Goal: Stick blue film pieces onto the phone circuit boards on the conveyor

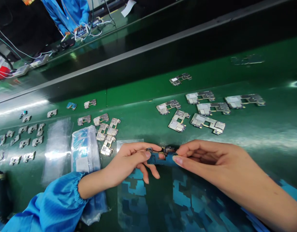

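Between my two hands, above the green bench, is a small circuit board (166, 158) with a blue face and a cut-out in its middle. My left hand (131, 159) pinches its left end between thumb and forefinger, the other fingers spread below. The right end sits between the thumb and fingertips of my right hand (206, 158). Beneath my hands lie clear sheets with blue die-cut film pieces (182, 193). A second blue film sheet (136, 187) is below my left hand. Just beyond are several circuit boards with silvery shields, such as one board (178, 121).
Silvery circuit boards (107, 145) lie left of centre, with smaller boards (24, 142) farther left. A plastic-wrapped stack of blue film (84, 151) lies by my left forearm. A metal rail (129, 53) crosses behind. Beyond it a person in blue sleeves (66, 14) works among cables.
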`<state>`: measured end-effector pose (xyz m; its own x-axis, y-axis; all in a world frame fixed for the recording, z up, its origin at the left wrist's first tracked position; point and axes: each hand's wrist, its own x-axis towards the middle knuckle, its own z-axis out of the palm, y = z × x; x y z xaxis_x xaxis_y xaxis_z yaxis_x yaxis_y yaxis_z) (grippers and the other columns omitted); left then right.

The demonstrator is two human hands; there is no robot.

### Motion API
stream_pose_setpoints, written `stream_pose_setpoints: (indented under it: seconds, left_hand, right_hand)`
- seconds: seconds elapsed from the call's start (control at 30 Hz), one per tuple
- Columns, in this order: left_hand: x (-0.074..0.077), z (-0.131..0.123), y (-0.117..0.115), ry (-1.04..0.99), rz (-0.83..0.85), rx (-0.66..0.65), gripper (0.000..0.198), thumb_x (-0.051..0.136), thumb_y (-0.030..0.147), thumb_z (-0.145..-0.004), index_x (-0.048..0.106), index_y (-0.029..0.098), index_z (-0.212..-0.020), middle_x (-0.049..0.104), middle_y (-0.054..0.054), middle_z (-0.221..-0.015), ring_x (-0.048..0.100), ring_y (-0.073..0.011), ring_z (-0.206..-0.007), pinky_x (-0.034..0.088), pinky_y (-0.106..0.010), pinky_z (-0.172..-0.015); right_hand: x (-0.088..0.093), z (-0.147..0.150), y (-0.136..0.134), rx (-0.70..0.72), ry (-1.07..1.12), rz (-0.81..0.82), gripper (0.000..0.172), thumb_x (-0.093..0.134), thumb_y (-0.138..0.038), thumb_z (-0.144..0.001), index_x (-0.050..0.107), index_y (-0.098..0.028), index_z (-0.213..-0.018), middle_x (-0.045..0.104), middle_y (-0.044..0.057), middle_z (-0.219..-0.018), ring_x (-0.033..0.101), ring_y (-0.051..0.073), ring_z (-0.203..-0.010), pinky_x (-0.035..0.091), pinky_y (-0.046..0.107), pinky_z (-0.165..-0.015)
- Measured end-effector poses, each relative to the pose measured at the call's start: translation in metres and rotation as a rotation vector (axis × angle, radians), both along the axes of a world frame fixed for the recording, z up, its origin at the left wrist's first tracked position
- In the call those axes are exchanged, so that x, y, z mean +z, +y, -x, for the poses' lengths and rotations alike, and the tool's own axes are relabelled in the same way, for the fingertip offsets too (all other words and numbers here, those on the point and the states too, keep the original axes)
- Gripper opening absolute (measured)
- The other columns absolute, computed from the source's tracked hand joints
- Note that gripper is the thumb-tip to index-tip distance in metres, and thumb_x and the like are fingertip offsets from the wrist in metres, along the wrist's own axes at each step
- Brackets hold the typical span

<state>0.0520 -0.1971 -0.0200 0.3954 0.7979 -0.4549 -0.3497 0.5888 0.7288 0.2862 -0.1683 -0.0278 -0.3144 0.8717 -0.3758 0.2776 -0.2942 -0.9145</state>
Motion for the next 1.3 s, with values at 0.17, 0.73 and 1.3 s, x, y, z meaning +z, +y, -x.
stream_pose_setpoints:
  seconds: [0.17, 0.73, 1.3]
  left_hand:
    - [0.001, -0.001, 0.0, -0.017, -0.011, -0.002, 0.023, 0.075, 0.03, -0.093, 0.076, 0.015, -0.111, 0.073, -0.009, -0.103, 0.076, -0.0143, -0.066, 0.06, -0.018, -0.049]
    - [0.009, -0.008, 0.0, 0.177, -0.052, -0.012, 0.029, 0.074, 0.038, -0.092, 0.069, 0.013, -0.105, 0.071, 0.0, -0.069, 0.07, -0.0111, -0.055, 0.055, -0.014, -0.044]
    - [0.007, -0.008, -0.003, 0.37, -0.083, -0.05, 0.025, 0.072, 0.033, -0.09, 0.071, 0.014, -0.106, 0.074, -0.001, -0.061, 0.062, -0.0099, -0.043, 0.049, -0.016, -0.043]
  right_hand:
    - [-0.003, 0.0, 0.0, 0.0, 0.013, -0.016, 0.024, 0.082, -0.049, -0.078, 0.077, -0.025, -0.076, 0.078, 0.003, -0.077, 0.067, 0.016, -0.064, 0.052, 0.021, -0.054]
    - [-0.003, 0.005, 0.0, -0.047, 0.065, -0.006, 0.021, 0.083, -0.043, -0.076, 0.076, -0.024, -0.074, 0.076, 0.002, -0.072, 0.07, 0.015, -0.061, 0.053, 0.019, -0.053]
    - [0.008, 0.016, 0.0, -0.087, 0.057, -0.003, 0.015, 0.082, -0.034, -0.069, 0.073, -0.022, -0.067, 0.071, 0.001, -0.062, 0.065, 0.013, -0.054, 0.052, 0.02, -0.051]
